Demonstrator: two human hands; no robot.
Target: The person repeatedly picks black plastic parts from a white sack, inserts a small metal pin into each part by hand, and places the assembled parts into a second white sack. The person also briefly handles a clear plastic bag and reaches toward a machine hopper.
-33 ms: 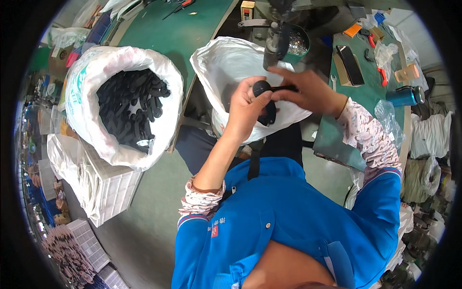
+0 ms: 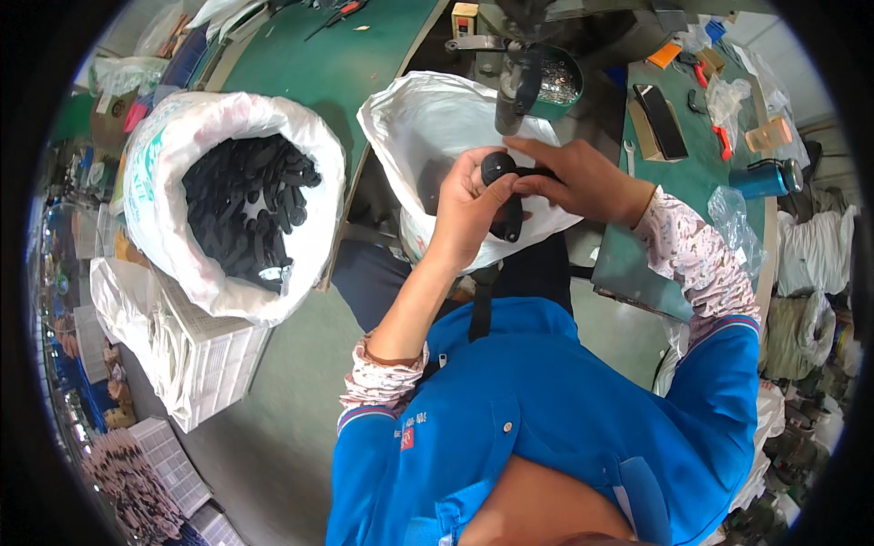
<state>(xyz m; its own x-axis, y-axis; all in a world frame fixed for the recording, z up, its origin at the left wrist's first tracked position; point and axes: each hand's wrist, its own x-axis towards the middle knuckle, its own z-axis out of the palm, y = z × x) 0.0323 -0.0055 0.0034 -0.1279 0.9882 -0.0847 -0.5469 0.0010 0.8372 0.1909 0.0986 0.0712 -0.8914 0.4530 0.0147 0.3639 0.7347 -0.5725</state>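
My left hand (image 2: pixel 466 205) is closed around a black part with a round, knob-like end (image 2: pixel 496 167). A narrow black arm runs from that end to my right hand (image 2: pixel 590 182), whose thumb and fingers pinch it. Below my left fingers hangs another elongated black piece (image 2: pixel 510 223); whether it joins the first part cannot be made out. Both hands are over an open white woven sack (image 2: pixel 391 114), just below the upright metal cylinder (image 2: pixel 508 114) of a machine.
At left, a white sack (image 2: pixel 314 150) full of black elongated parts (image 2: pixel 238 205) stands by a white crate (image 2: pixel 223 369). A green cup (image 2: pixel 557 86) of small metal pieces sits behind my hands. The right-hand bench holds a phone (image 2: pixel 661 123), a wrench (image 2: pixel 630 156) and a blue bottle (image 2: pixel 765 180).
My right hand has shifted very slightly left and looks less blurred. Both hands keep their hold on the black part.
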